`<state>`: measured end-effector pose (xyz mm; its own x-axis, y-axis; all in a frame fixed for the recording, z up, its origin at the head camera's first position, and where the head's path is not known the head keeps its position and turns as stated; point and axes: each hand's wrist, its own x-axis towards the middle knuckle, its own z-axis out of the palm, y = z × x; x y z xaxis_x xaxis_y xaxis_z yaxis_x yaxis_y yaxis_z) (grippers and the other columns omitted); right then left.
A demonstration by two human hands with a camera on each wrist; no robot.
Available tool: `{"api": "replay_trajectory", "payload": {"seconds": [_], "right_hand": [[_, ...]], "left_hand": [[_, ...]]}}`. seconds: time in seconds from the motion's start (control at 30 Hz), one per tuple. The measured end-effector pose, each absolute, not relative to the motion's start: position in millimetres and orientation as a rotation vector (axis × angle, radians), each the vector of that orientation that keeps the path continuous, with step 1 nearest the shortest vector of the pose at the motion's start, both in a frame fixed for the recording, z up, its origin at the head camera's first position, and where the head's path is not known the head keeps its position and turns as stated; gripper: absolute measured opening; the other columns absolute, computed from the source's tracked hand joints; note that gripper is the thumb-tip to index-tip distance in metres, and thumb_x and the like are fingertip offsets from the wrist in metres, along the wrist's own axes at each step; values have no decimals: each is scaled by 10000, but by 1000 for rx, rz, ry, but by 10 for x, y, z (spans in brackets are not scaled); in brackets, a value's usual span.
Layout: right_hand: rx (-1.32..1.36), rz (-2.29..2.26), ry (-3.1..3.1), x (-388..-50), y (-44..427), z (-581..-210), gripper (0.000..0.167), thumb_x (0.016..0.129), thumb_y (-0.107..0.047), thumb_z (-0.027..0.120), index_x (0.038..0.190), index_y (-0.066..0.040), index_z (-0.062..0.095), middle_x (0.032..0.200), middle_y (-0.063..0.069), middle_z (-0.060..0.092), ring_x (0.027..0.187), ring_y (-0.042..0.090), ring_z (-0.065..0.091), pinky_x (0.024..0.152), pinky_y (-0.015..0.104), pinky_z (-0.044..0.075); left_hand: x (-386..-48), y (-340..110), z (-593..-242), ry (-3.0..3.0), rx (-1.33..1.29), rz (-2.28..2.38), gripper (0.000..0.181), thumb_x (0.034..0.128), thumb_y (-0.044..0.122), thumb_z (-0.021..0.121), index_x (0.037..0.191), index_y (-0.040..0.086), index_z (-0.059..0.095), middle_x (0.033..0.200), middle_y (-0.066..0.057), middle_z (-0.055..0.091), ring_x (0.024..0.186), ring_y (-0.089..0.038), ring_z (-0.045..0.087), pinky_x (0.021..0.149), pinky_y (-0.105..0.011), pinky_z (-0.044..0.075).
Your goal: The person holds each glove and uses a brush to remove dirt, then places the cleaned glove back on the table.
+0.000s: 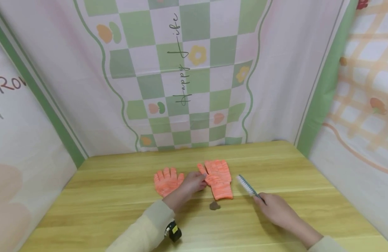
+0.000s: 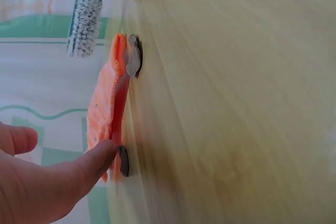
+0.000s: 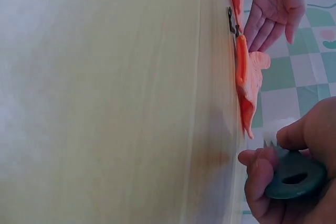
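An orange knit glove [image 1: 220, 178] lies on the wooden table with its cuff toward me. My left hand [image 1: 194, 182] is at its left edge; in the left wrist view a straight finger [image 2: 100, 158] touches the glove, with the thumb apart. My right hand [image 1: 277, 210] grips the handle of a green brush [image 1: 248, 186] with white bristles, held to the right of the glove and apart from it. A second orange glove [image 1: 167, 180] lies left of my left hand, partly covered by the wrist.
A small brown flat piece [image 1: 214, 205] lies just below the glove's cuff. Another dark piece [image 2: 124, 161] shows by my left fingertip. At my left sleeve is a small black device [image 1: 174, 231]. Patterned curtains [image 1: 194, 87] stand behind the table [image 1: 118, 217] and on both sides.
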<state>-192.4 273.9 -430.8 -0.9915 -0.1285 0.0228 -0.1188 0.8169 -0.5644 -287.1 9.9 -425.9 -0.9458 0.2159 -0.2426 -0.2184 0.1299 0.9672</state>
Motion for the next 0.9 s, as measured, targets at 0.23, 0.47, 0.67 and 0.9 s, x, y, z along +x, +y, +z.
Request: {"api": "replay_trajectory", "payload": {"seconds": [0.23, 0.47, 0.67, 0.9], "right_hand": [[-193, -912, 2996, -1998, 2778, -4326, 252, 995, -120, 524, 1076, 86, 644, 716, 61, 572, 532, 163, 442, 471, 296, 396], [-196, -904, 2992, -2034, 2795, -4341, 266, 990, -105, 528, 1118, 112, 614, 935, 137, 646, 569, 182, 433, 494, 310, 384], [-186, -951, 2962, -2041, 2795, -4347, 234, 975, -127, 566, 1070, 81, 618, 795, 80, 600, 546, 164, 430, 453, 271, 370], [-213, -899, 2999, -2075, 2817, -4346, 487, 835, -229, 768, 1133, 98, 565, 952, 148, 664, 747, 183, 565, 625, 362, 507]], "left_hand": [[-2880, 24, -4278, 2060, 52, 1883, 469, 1037, 128, 467, 1347, -209, 365, 1296, -299, 503, 1099, -345, 583, 939, -382, 507], [-2857, -105, -4276, 2052, 121, 1885, 497, 1035, 154, 460, 1364, -202, 353, 1299, -320, 502, 1158, -376, 558, 966, -415, 487], [-2810, -231, -4220, 2039, 123, 1895, 488, 1028, 150, 462, 1356, -199, 367, 1278, -288, 520, 1181, -371, 538, 998, -426, 462], [-2750, -353, -4228, 2078, 172, 1865, 442, 1035, 162, 457, 1313, -180, 431, 1308, -279, 496, 1170, -381, 544, 979, -420, 479]]}}
